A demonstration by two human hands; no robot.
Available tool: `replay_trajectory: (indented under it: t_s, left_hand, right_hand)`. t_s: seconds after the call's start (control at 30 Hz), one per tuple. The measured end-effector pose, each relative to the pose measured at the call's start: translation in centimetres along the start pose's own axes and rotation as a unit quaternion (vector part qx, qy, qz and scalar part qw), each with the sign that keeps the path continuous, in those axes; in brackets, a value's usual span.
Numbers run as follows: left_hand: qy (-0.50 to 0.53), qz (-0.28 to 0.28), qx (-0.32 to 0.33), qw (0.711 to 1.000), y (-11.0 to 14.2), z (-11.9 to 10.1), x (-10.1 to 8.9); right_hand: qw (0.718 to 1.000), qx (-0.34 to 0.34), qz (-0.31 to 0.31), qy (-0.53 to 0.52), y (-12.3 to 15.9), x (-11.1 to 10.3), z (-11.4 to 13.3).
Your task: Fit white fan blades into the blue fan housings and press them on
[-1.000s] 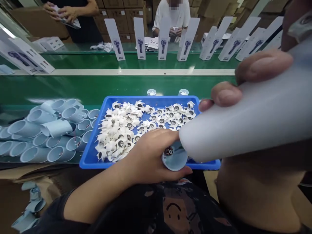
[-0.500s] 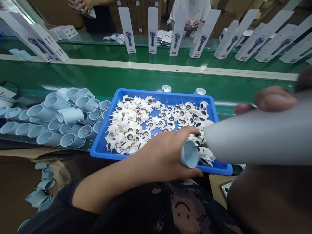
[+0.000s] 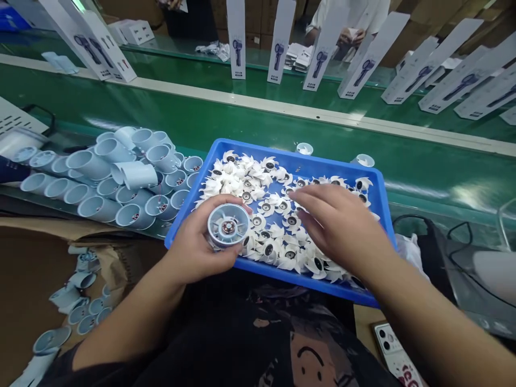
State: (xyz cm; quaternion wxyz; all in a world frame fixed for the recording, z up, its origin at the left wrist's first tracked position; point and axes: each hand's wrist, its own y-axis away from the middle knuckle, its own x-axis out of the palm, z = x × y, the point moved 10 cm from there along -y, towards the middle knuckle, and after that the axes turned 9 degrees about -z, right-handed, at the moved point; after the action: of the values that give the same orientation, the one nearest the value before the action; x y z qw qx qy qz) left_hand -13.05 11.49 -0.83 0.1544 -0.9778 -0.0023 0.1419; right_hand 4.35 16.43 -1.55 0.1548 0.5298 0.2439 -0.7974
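Observation:
My left hand [image 3: 193, 244] is closed around a pale blue round fan housing [image 3: 228, 226], its open end with a small motor hub facing up at me. It sits at the near left edge of a blue tray [image 3: 209, 161] filled with several white fan impellers [image 3: 258, 188]. My right hand [image 3: 338, 226] lies over the impellers in the tray's middle right, fingers stretched out and touching them, nothing gripped.
A heap of pale blue housings [image 3: 105, 183] lies left of the tray, more in a cardboard box [image 3: 68, 301] below. Behind runs a green conveyor [image 3: 242, 123] with upright white product boxes [image 3: 278, 43]. A white tool [image 3: 492, 269], cables and a phone [image 3: 393, 344] sit at right. Other people stand across the belt.
My right hand let go of the large white tool, which now lies at right, and reached down onto the impellers. The left hand turned the housing's open end upward.

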Motion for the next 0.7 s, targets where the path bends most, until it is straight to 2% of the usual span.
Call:
replay_trajectory:
  t_s: [0.17,0.27,0.33,0.47,0.57,0.63,0.7]
  left_hand:
    - [0.065,0.001,-0.077,0.995,1.1,2.1,0.1]
    - [0.089,-0.007,-0.110,0.990,1.2,2.9,-0.6]
    - [0.083,0.009,-0.095,0.992,0.9,2.5,-0.5]
    - [0.077,0.065,-0.039,0.994,0.4,1.0,0.6]
    - [0.042,0.052,-0.024,0.997,0.4,1.0,0.4]
    - [-0.004,0.033,-0.024,0.999,0.4,1.4,-0.1]
    - [-0.049,0.044,-0.016,0.998,0.3,1.6,0.1]
  right_hand:
    - [0.979,0.008,0.181,0.098,-4.6,6.4,-1.0]
    - [0.969,0.006,0.227,0.097,-5.7,8.2,-1.2]
    - [0.968,0.010,0.238,0.082,-5.9,8.7,-1.3]
    - [0.975,0.037,0.216,0.023,-6.0,8.6,-1.4]
    - [0.981,0.092,0.152,-0.071,-5.0,7.0,-1.6]
    - [0.968,0.116,0.122,-0.186,-3.3,5.6,-0.9]
    - [0.935,0.114,0.117,-0.315,-1.2,4.4,0.8]
